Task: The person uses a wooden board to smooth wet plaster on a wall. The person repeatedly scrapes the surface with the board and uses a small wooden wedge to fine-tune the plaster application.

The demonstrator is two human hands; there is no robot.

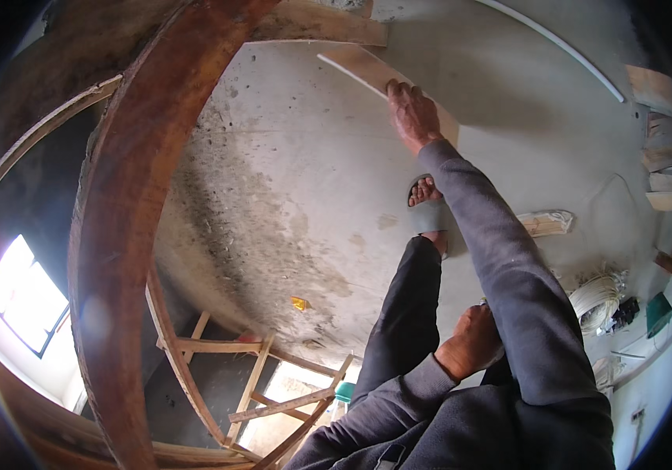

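Note:
My right hand (412,117) grips a flat, pale wooden board (359,69) with a white edge, held out toward the top centre. Beneath that arm, my left hand (469,341) is closed around something mostly hidden, with only a small metallic tip showing above the fist. My sandalled foot (426,207) is on the grey concrete floor (273,141), just below the board. A small yellow scrap (299,303) lies on the floor.
A large curved-looking wooden beam (128,235) crosses the left side, with a wooden frame (257,368) below and a bright window (26,290). Along the right lie a white pipe (563,43), board offcuts (657,141), a short plank bundle (543,223) and coiled white cable (598,301).

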